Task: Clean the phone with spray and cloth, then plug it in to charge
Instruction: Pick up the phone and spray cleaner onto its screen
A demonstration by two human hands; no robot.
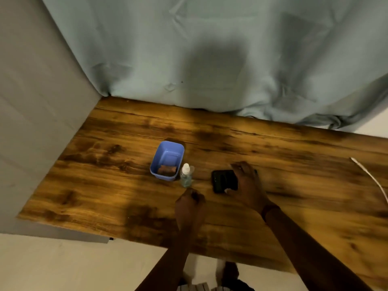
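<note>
Phone (223, 181) on wooden table (294, 164)

arms: both bare to the frame's lower edge, no sleeves visible | right hand (248, 185): dark band round the wrist, detail blurred | left hand (190, 203): nothing worn on wrist | feet: dark footwear below the desk's near edge, blurred

The phone's (222, 180) right part is hidden under the right hand (247, 183), and the white cable (371, 177) is cut off by the right edge.
</note>
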